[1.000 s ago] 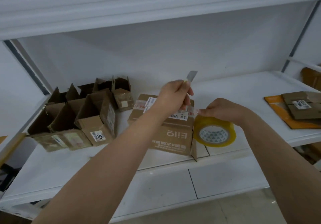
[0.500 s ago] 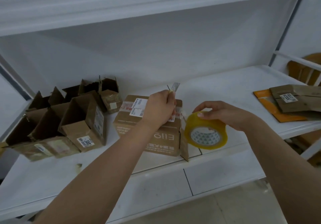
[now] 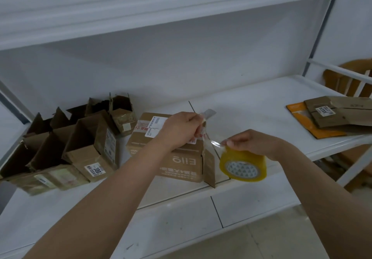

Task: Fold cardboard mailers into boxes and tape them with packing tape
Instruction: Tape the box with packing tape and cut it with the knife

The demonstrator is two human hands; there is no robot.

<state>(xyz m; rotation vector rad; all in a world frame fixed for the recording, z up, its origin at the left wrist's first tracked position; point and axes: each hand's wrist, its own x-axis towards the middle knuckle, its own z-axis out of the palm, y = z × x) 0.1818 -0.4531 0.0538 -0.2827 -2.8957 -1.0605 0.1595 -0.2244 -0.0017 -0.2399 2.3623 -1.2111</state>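
Head view: step in hand looks like cutting the tape after sealing a seam on the box (image 3: 171,148), which sits near the middle of the shelf (image 3: 251,101), towards its front edge

Left hand (image 3: 181,131) is curled round a small blade (image 3: 209,114), tip poking up past the fingers, over the box's top right corner. Right hand (image 3: 253,141) grips the yellow tape roll (image 3: 243,166) from above, fingers wrapped over it, just right of the box and off the shelf surface. A clear tape strip (image 3: 213,143) runs taut from roll to the box corner

Next move, my read: bring the blade across the strip close to the box, keep tension with the roll, then press the loose end down. A side flap at the right end stands open, so that end probably isn't done

Counts:
- 1 closed box being taped
- 1 tape roll, 1 blade
- open boxes (image 3: 86,148) at the left end of the shelf: about 7, back ones overlap, can't be sure
- flat mailers (image 3: 334,116) at the right edge: at least 3, stacked, with one orange at the bottom
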